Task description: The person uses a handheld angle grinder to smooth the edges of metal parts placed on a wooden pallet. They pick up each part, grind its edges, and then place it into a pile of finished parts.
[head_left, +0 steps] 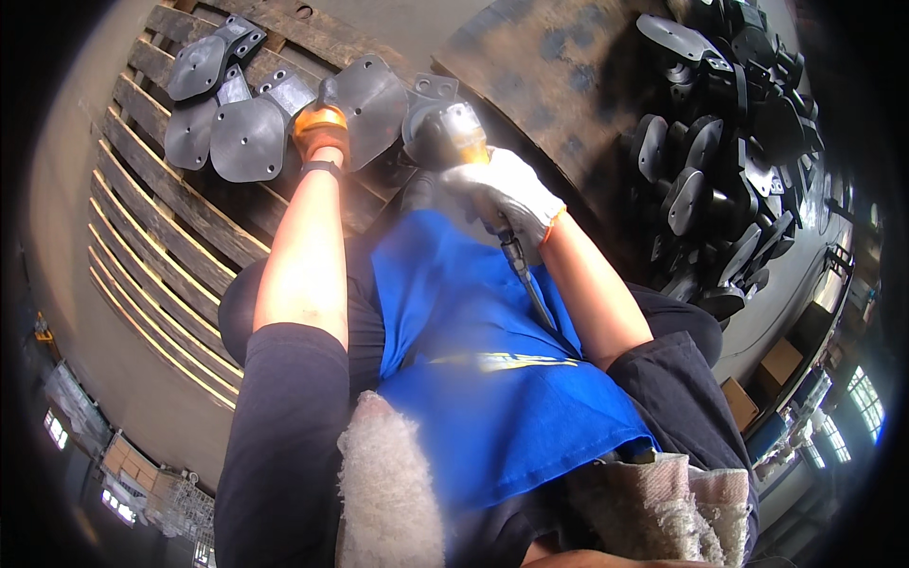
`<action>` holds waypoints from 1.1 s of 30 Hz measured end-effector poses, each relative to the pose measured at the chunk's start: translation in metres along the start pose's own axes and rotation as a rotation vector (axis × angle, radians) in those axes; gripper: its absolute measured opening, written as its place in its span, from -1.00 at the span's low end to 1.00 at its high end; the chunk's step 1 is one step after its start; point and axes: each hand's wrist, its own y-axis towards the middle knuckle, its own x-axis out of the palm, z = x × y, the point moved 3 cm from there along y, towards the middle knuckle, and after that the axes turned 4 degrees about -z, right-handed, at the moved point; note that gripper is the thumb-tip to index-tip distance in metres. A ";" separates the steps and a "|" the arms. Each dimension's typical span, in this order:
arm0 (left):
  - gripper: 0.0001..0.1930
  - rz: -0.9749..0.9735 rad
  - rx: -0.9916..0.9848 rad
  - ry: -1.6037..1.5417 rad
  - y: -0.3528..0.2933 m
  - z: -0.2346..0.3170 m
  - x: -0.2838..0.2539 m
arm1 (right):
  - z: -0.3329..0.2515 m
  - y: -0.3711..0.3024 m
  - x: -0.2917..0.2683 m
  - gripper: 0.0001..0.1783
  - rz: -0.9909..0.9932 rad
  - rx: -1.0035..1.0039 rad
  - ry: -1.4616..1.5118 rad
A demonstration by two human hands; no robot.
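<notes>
My right hand, in a white knit glove, is closed round an angle grinder with a silver head and a yellow band. A dark cord runs from the tool back along my apron. Beside the grinder head is a metal bracket with two holes, partly covered by it. My left hand, in an orange and dark glove, is closed on the near-left edge of a rounded grey metal plate. Its fingertips are partly hidden. Directly left of that hand lies another plate with a bent bracket.
More plate parts rest on a slatted wooden pallet at the left. A stained wooden board stretches across the far middle. At the right stands a heap of dark metal parts. A blue apron covers my lap.
</notes>
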 end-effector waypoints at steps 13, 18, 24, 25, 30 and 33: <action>-0.57 0.032 0.074 0.032 -0.003 0.004 -0.002 | 0.035 -0.024 -0.004 -0.67 0.011 0.016 -0.012; -0.54 -0.001 0.037 -0.018 -0.005 0.003 -0.002 | 0.037 -0.015 -0.012 -0.66 0.038 -0.049 -0.021; -0.59 0.025 0.215 0.223 0.005 -0.005 0.003 | 0.028 -0.012 -0.010 -0.67 0.025 -0.016 0.019; -0.62 -0.002 0.044 -0.129 -0.010 0.005 0.001 | 0.031 -0.017 -0.010 -0.67 0.041 -0.006 0.003; -0.67 -0.030 0.166 0.378 0.001 0.002 -0.002 | 0.009 -0.005 -0.007 -0.72 -0.008 -0.086 0.098; -0.66 -0.062 0.078 0.212 -0.008 0.008 -0.008 | 0.011 -0.009 -0.010 -0.70 -0.028 -0.040 0.101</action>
